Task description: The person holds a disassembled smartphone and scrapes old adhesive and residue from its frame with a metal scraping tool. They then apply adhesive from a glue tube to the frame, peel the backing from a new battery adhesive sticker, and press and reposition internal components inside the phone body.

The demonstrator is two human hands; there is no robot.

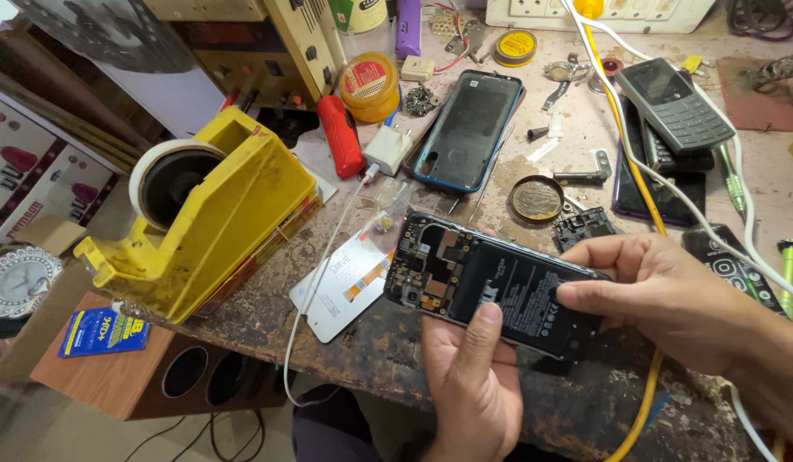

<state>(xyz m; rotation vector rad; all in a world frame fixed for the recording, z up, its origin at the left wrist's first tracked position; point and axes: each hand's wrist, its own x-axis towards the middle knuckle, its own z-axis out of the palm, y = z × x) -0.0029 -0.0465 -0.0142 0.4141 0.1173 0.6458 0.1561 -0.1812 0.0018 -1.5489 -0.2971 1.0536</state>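
Gripping an opened black smartphone [490, 287] with its back cover off, a person held it just above the worn, stained desk [388, 342], circuit board and flat black battery facing up so the insides could be seen. The left hand [472, 385] cradled the phone from below, thumb laid on the battery, while the right hand [670, 295] clasped its far end, fingers curled over the upper edge to steady it. A white rectangular back cover [345, 282] lay on the desk just beside the phone, a bulky yellow tape dispenser [208, 214] stood to the left, and a second dark smartphone with a blue rim [469, 128] lay face down farther back among loose parts.
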